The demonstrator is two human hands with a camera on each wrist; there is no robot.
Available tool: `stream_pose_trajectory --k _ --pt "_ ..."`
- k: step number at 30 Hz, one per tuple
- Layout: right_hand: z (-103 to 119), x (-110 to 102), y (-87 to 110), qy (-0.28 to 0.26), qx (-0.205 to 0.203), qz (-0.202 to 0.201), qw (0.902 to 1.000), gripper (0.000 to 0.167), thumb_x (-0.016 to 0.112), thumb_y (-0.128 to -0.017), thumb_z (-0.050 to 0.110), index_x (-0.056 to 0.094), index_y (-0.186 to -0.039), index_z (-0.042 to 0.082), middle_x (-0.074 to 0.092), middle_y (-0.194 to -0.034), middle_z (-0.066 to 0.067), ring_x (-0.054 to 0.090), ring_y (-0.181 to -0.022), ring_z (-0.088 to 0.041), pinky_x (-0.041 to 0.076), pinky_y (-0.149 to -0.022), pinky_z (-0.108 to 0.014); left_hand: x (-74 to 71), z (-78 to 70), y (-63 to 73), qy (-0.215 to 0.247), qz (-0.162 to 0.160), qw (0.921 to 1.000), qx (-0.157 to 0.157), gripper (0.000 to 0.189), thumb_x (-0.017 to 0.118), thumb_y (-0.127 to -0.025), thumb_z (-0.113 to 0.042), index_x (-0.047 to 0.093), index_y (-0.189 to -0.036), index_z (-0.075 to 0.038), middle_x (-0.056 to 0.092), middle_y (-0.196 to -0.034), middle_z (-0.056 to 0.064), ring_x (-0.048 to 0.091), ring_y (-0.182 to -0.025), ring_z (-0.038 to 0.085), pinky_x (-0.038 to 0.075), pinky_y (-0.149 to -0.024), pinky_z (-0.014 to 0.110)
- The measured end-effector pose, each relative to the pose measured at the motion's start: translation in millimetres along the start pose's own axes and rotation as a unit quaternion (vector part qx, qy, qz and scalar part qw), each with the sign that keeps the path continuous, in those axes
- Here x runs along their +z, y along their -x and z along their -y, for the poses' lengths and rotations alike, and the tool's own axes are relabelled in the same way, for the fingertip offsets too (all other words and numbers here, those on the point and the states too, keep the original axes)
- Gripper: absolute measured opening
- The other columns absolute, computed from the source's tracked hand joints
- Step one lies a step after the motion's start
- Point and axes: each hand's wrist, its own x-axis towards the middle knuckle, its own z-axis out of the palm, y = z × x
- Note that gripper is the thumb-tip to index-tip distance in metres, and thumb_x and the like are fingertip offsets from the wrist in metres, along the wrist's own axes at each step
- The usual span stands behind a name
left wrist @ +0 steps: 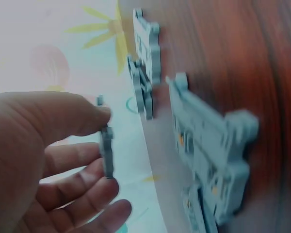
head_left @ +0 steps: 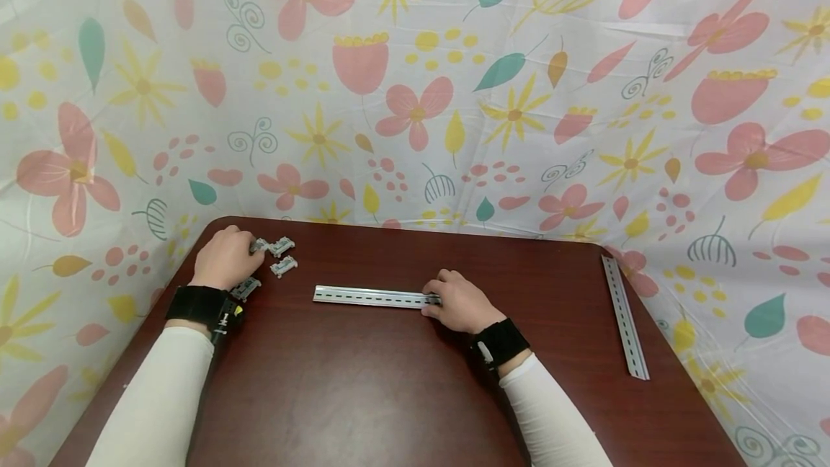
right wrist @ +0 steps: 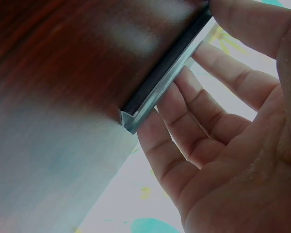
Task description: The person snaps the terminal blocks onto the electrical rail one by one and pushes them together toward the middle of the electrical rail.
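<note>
White sleeves [head_left: 145, 395] run from the bottom edge of the head view to a person's two bare hands, busy at opposite ends of one job over a reddish-brown table [head_left: 363, 402]. The left hand [head_left: 223, 258], near the table's far left corner, pinches a thin grey piece [left wrist: 106, 150], thumb and fingers drawn nearly together with the piece between them — a light hold that looks enough for something so slim, provided it does not twist in the fingertips. The right hand [head_left: 463, 301] grips the right end of a slotted metal rail [head_left: 369, 297], fingertips along one long edge, thumb across from them, spread about as wide as the rail itself; steady, even pressure there should keep the strip from skidding or tipping. Close by the left hand lie more grey pieces [head_left: 283, 265], some just beside one another, so raising the pinched one straight up and clear of its neighbours seems wiser than dragging it sideways. How firmly either hand presses, the pictures cannot tell. Farther out, a second slotted rail [head_left: 625, 319] lies along the table's right edge, well apart from both hands — best left undisturbed — while flower-printed cloth [head_left: 415, 56] hangs behind.
</note>
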Motion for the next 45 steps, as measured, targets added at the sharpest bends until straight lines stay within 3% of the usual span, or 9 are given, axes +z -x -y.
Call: stream_pose_trajectory --k 5,10,21,32,38,45 --pt "1 -1 0.0 -0.002 0.000 0.000 1.0000 0.027 0.088 -0.100 0.029 0.080 -0.120 0.013 0.061 -0.105 -0.003 0.055 -0.095 -0.021 0.053 -0.084 -0.041 5.3 -12.9 -1.9 -0.001 -0.013 0.9998 0.014 0.030 0.070 -0.103 -0.017 0.076 -0.117 0.009 0.065 -0.111 0.028 0.063 -0.100 0.045 0.056 -0.082 0.062" --pt "2 -2 0.1 0.000 0.001 0.001 1.0000 0.027 0.088 -0.100 0.029 0.080 -0.121 0.014 0.061 -0.106 -0.003 0.056 -0.096 -0.021 0.054 -0.084 -0.041 9.8 -29.0 -2.8 0.001 -0.028 0.9991 0.034 0.031 0.073 -0.103 -0.018 0.077 -0.118 0.008 0.067 -0.113 0.026 0.063 -0.107 0.046 0.057 -0.086 0.063" --pt "2 -2 -0.6 0.005 0.001 0.006 1.0000 0.029 0.086 -0.101 0.030 0.080 -0.123 0.014 0.061 -0.107 -0.003 0.056 -0.097 -0.021 0.054 -0.084 -0.041 21.2 -69.6 -2.2 -0.018 -0.055 0.9931 0.102 0.026 0.078 -0.101 -0.018 0.079 -0.116 0.003 0.066 -0.110 0.017 0.062 -0.105 0.037 0.060 -0.080 0.055" --pt "4 -4 0.8 0.014 -0.009 0.004 0.9999 0.029 0.087 -0.100 0.029 0.080 -0.122 0.012 0.061 -0.104 -0.003 0.057 -0.095 -0.021 0.054 -0.084 -0.042 39.0 -106.6 4.5 -0.023 -0.094 0.9727 0.211 0.024 0.083 -0.099 -0.015 0.080 -0.115 0.003 0.064 -0.105 0.013 0.059 -0.094 0.031 0.058 -0.074 0.044" --pt "7 -6 -0.3 0.023 -0.036 -0.026 0.9987 0.030 0.085 -0.102 0.033 0.080 -0.121 0.011 0.065 -0.106 -0.004 0.062 -0.099 -0.023 0.057 -0.088 -0.043 50.8 -125.1 10.9 -0.034 -0.105 0.9603 0.256 0.024 0.086 -0.097 -0.016 0.080 -0.115 -0.001 0.061 -0.102 0.009 0.057 -0.091 0.027 0.055 -0.064 0.038" --pt "15 -7 -3.9 -0.058 -0.061 -0.040 0.9956 0.029 0.074 -0.110 0.038 0.081 -0.125 0.015 0.069 -0.111 0.003 0.065 -0.103 -0.016 0.058 -0.090 -0.039 58.8 -150.8 19.6 -0.036 -0.115 0.9442 0.306 0.023 0.088 -0.095 -0.015 0.080 -0.113 -0.004 0.061 -0.102 0.007 0.058 -0.090 0.025 0.055 -0.064 0.035"
